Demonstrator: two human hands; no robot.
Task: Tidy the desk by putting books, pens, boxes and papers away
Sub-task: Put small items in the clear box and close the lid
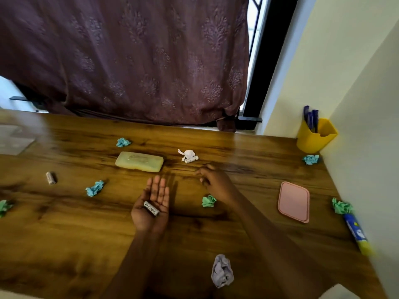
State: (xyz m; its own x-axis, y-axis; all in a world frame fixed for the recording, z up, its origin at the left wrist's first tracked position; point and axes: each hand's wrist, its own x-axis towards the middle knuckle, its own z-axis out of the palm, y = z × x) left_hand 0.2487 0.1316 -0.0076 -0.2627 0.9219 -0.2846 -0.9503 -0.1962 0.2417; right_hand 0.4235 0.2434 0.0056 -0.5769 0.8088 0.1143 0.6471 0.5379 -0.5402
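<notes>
My left hand [152,203] lies palm up over the middle of the wooden desk [194,238], fingers straight, with a small labelled eraser [151,208] resting on the palm. My right hand [212,178] hovers palm down to its right, fingers loosely curled and holding nothing. Just beyond it sit a white crumpled paper [187,153] and a small white roll [191,159]. A pale yellow pencil box [139,161] lies ahead of my left hand. Crumpled paper balls are scattered around: blue [95,188], green [208,201], lilac [222,271].
A yellow pen holder [315,136] with blue pens stands in the far right corner by the wall. A pink flat box [294,201] lies at the right, a blue-yellow tube [357,233] along the wall. More paper balls [342,207] [311,159] [123,142] and another small roll [51,177] lie about.
</notes>
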